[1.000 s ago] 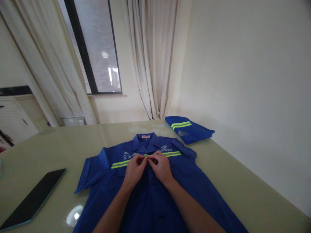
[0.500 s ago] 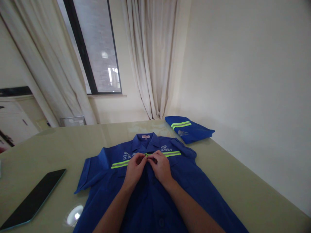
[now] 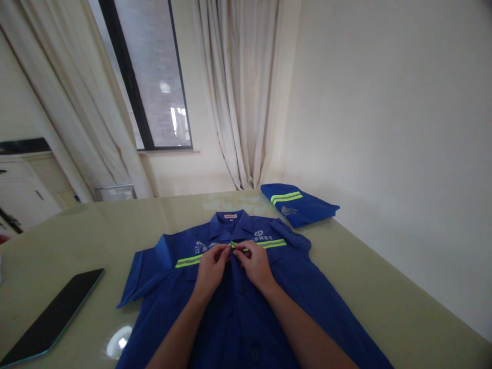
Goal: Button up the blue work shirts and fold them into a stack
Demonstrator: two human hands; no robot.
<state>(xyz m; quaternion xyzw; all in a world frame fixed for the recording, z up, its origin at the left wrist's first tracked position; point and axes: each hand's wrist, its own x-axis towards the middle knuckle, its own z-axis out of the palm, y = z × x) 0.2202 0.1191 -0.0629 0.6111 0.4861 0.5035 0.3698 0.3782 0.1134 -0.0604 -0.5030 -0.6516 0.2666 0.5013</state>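
Observation:
A blue short-sleeved work shirt (image 3: 307, 292) lies front up on the table, its collar at the far end. Yellow-green reflective bands cross its chest below white printing. My left hand (image 3: 211, 266) pinches the front edge of the shirt at the band, thumb against fingers. Close beside it, my right hand (image 3: 255, 264) pinches the other side of the front opening. Fingertips hide whatever button or hole lies between them. Lower on the placket, dark buttons (image 3: 254, 354) show between my forearms.
A folded blue garment (image 3: 302, 207) with similar bands lies at the table's far right, near the wall. To the left rests a dark flat tablet-like slab (image 3: 57, 312). The glossy table (image 3: 369, 271) reaches toward the curtains (image 3: 246, 92) and window.
Both hands stay at the chest band. They have drawn very slightly apart, and a little more of the front edge shows between them.

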